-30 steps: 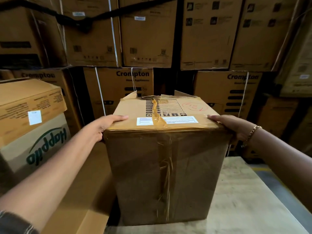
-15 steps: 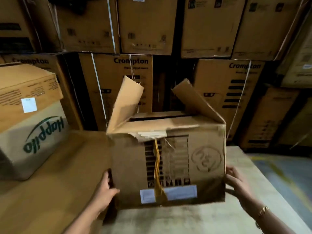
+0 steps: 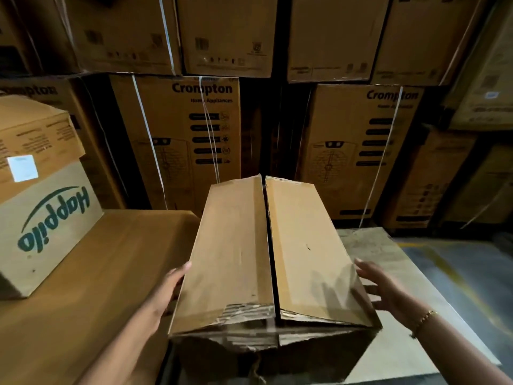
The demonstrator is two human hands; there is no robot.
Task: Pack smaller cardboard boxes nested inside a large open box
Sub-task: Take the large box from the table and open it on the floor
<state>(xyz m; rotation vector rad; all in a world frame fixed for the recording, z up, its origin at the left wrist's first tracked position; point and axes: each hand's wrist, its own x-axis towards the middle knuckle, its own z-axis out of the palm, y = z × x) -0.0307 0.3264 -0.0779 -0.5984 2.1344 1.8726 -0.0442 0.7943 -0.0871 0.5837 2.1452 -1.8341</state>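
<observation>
Cardboard box sits dead centre on the tabletop, straight ahead of both hands. Its long axis runs away from the person. Top flaps are folded in and meet along a centre seam on that same axis. The seam is unsealed, with a dark gap showing, and the near flap edges are torn.

Left hand: fingers straight, flat against the left side wall, nothing gripped. Right hand: fingers spread and relaxed, just beside the right top edge. Can't tell if it's touching. Left is the nearer one and the only one clearly in contact.

So the hands bracket the short axis, one per long side. My read: the flaps need to open outward left/right from the seam before anything nests inside. Can't tell whether this is the large box or one of the inner ones.

Happilo box stands well apart on the left. Crompton cartons are stacked behind.
</observation>
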